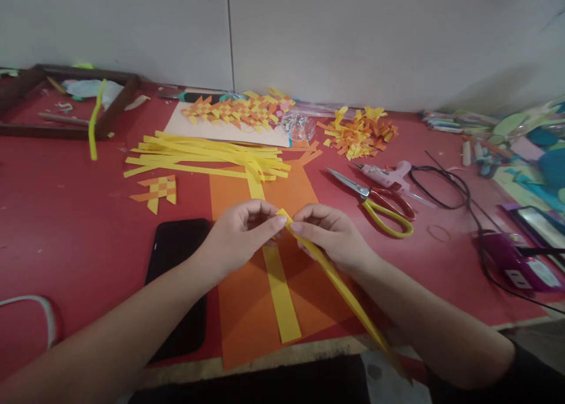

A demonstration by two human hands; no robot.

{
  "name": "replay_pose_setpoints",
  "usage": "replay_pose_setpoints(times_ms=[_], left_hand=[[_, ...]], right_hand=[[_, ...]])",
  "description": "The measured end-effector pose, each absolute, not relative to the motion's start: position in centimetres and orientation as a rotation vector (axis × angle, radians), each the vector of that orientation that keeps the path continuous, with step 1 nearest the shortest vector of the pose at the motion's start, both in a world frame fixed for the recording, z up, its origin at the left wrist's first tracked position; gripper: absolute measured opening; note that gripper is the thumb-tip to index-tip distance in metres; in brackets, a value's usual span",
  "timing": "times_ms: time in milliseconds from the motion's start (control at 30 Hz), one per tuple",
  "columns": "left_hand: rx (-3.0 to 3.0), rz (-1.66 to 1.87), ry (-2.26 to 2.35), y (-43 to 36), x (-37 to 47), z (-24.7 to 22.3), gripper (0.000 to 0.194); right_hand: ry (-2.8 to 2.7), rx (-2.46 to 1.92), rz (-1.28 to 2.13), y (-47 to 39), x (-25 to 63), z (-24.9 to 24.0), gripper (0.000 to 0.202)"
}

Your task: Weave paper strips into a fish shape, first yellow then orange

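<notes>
In the head view, the left hand (241,233) and right hand (335,233) each have a closed grip, pinching one end of a long, narrow yellow paper strip (339,281) above flat orange paper sheets (241,298). That strip slants down past the front edge of the red worktop (88,216), beside a wider yellow paper band (282,298) lying on the sheets.

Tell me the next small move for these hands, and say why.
Probably fold or crease the held yellow paper strip near its upper end: the left hand and right hand both grip it there, thumbs close together, while its long free length trails down below the right hand.
</notes>
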State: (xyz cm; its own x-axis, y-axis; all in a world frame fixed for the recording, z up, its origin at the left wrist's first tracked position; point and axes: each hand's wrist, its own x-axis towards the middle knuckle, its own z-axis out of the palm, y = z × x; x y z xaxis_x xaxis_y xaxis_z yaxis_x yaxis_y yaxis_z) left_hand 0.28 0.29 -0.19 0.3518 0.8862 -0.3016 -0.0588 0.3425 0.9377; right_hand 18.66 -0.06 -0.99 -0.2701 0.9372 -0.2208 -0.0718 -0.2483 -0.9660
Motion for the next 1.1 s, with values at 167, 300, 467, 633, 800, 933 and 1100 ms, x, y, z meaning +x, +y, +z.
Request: replay_pose_setpoints(times_ms=[167, 300, 467, 633, 800, 933, 1100], left_hand=[[1.093, 0.757, 1.017, 0.36, 0.35, -0.17, 0.023], [1.214, 0.684, 1.004, 0.27, 0.38, -0.08, 0.016], [1.254, 0.643, 0.996, 0.06, 0.43, -0.11, 0.014], [1.273, 0.612, 1.009, 0.05, 0.52, -0.07, 0.012], [1.264, 0.602, 1.009, 0.11, 0.49, 0.16, 0.011], [1.283, 0.591, 0.997, 0.05, 0.39, 0.19, 0.011], [1.353, 0.589, 0.951, -0.06, 0.30, 0.12, 0.018]], right_hand=[[-1.203, -1.123, 1.562, -0.24, 18.54, -1.30, 0.014], [-1.152, -1.074, 1.579, -0.29, 18.59, -1.41, 0.011], [-1.203, -1.134, 1.590, -0.32, 18.62, -1.02, 0.017], [-1.238, -1.160, 1.566, -0.40, 18.55, -0.85, 0.018], [-1.247, -1.146, 1.561, -0.47, 18.53, -0.99, 0.016], [-1.250, -1.136, 1.578, -0.38, 18.55, -0.92, 0.014], [-1.251, -1.114, 1.596, -0.32, 18.59, -0.80, 0.014]])
